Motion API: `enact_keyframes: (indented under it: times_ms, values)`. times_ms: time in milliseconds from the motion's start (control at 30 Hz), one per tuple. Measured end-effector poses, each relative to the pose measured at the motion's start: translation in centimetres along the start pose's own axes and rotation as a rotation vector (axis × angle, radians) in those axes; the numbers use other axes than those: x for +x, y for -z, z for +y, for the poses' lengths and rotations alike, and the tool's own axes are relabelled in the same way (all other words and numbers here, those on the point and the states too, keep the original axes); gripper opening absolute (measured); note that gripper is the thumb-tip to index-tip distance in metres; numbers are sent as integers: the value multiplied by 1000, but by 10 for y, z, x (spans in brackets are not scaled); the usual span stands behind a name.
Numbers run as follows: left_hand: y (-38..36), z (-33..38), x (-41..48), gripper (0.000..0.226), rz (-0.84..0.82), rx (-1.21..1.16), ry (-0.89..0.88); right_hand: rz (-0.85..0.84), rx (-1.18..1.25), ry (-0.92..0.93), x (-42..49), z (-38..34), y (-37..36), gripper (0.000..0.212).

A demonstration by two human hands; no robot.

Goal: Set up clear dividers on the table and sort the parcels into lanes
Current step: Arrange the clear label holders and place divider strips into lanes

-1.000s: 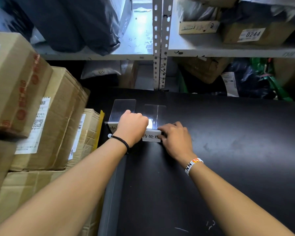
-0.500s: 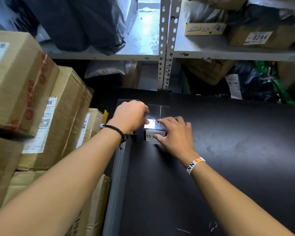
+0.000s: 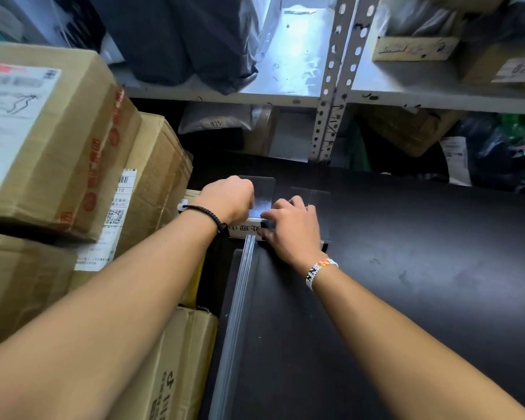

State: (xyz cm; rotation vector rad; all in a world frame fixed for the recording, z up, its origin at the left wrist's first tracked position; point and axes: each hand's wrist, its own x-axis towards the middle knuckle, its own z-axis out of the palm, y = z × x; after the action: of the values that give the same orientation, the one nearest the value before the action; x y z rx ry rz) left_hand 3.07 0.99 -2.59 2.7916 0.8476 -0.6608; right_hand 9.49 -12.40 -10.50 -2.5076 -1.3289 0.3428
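Both clear dividers stand close together at the far left corner of the table [image 3: 422, 268]. The left hand [image 3: 229, 201] curls round the left divider [image 3: 262, 190] low down. The right hand [image 3: 293, 230] pinches the end of that divider's white label [image 3: 243, 231], with the right divider [image 3: 317, 197] just behind its knuckles. The hands almost touch.

The risk I see is that the held divider sits right at the table's edge beside the stacked boxes [image 3: 58, 140], so a leftward push could tip it off. The right hand could also knock the other panel.

Half a second ago the right hand lay flatter on the right divider's label; it has since shifted left.
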Motion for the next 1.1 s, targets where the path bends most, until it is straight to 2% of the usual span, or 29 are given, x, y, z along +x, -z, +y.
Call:
enact_keyframes:
  times_ms: [67, 267, 400, 467, 567, 634, 734, 800, 934, 1001, 1101]
  values:
    - [-3, 2, -2, 18, -30, 55, -15, 6, 3, 2, 3, -2, -2, 28]
    - [7, 3, -12, 23, 127, 159, -39, 83, 59, 34, 6, -5, 14, 25]
    - [40, 13, -29, 21, 227, 105, -75, 167, 149, 38, -2, 1, 55, 32]
    - [56, 19, -40, 19, 286, 5, -94, 228, 241, 25, -13, 8, 78, 43]
    - [73, 36, -58, 20, 366, -328, -149, 313, 568, -72, -44, 29, 112, 73]
    - [74, 52, -69, 21, 398, -654, -194, 324, 838, -174, -67, 44, 128, 81]
    - [61, 95, -86, 20, 264, -1240, -237, 247, 1321, -218, -101, 58, 144, 75]
    - [44, 125, -94, 18, 178, -1491, -247, 266, 1434, -224, -118, 68, 151, 66]
    - [14, 172, -96, 16, 242, -1558, -228, 404, 1374, -323, -142, 99, 163, 52]
    - [2, 190, -98, 33, 323, -1567, -182, 440, 1184, -370, -153, 119, 163, 50]
    - [-29, 211, -108, 61, 349, -1631, -147, 432, 952, -312, -167, 140, 155, 49]
